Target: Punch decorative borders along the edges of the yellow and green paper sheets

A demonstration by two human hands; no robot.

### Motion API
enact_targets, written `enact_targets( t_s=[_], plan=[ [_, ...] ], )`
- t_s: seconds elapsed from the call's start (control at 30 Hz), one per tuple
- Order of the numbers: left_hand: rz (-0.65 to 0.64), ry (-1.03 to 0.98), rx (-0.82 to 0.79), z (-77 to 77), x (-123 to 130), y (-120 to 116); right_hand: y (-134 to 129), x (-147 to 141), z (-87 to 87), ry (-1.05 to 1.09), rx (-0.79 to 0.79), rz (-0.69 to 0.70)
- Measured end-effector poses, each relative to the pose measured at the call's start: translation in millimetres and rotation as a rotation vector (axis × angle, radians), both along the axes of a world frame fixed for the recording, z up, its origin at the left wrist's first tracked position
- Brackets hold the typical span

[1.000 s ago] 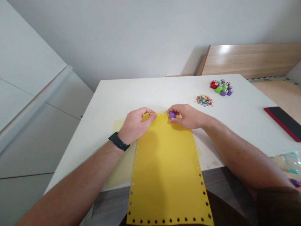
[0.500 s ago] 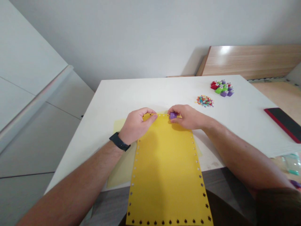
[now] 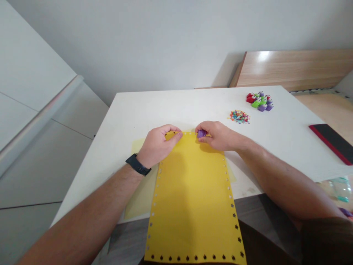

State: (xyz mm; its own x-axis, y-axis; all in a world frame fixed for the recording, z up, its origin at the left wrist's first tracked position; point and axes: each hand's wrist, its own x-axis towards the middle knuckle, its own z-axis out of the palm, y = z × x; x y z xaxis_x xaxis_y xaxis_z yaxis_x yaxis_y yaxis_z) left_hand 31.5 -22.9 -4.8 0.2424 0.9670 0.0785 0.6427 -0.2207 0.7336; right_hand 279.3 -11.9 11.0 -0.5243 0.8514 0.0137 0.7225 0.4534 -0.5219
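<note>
A yellow sheet point(image 3: 190, 191) with small shaped holes punched along its edges hangs over the table's front edge. My left hand point(image 3: 160, 145), a dark watch point(image 3: 138, 165) at its wrist, pinches the sheet's far edge left of the middle. Near the far right corner, my right hand point(image 3: 216, 136) grips a small purple punch point(image 3: 202, 134) at that same edge. Whether the sheet sits inside the punch's slot is hidden by the fingers.
On the white table point(image 3: 149, 110) stand several red, green and purple punches point(image 3: 260, 101) at the back right. Colourful paper bits point(image 3: 239, 116) lie nearer. A black and red flat object point(image 3: 332, 143) rests at the right. Pale yellow paper point(image 3: 138, 198) lies under the sheet.
The view has shifted slightly, and the sheet's near end appears a little further left. Both hands keep their hold at the far edge.
</note>
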Motion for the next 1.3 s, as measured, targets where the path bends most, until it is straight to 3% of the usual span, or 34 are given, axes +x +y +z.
enact_targets(
  t_s=[0.43, 1.03, 1.3],
  plan=[
    [-0.002, 0.011, 0.034, -0.5, -1.5, 2.1, 3.1, 2.6, -3.7, 0.047, 0.053, 0.01],
    [0.024, -0.06, 0.034, 4.1, -1.5, -0.3, 5.0, 10.5, 7.6, -0.045, -0.042, 0.009],
    [0.01, 0.01, 0.023, 1.4, -4.4, 2.8, 4.6, 11.7, 8.4, -0.025, -0.064, -0.011]
  ],
)
